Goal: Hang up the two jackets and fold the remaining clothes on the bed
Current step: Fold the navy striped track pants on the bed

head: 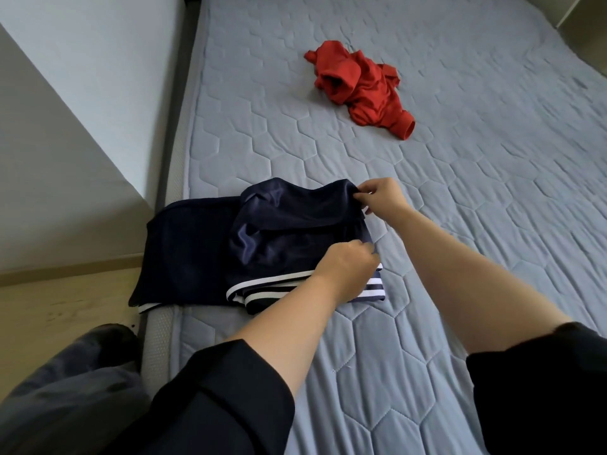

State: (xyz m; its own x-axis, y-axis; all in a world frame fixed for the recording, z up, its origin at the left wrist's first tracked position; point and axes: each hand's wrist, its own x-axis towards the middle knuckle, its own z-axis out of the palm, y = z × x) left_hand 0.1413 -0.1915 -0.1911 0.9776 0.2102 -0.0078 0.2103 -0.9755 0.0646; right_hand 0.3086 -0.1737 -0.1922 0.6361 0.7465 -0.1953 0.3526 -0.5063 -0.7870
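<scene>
A bed (460, 224) with a grey-blue mattress quilted in hexagons fills the frame from 12 to 5 o'clock. A pale wall (65, 110) stands at 10 o'clock, above light wooden flooring (49, 307) at 8 o'clock.

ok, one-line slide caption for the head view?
Both hands, left and right, pinch a navy garment mid-fold on the bed; red garment lies crumpled beyond.
</scene>
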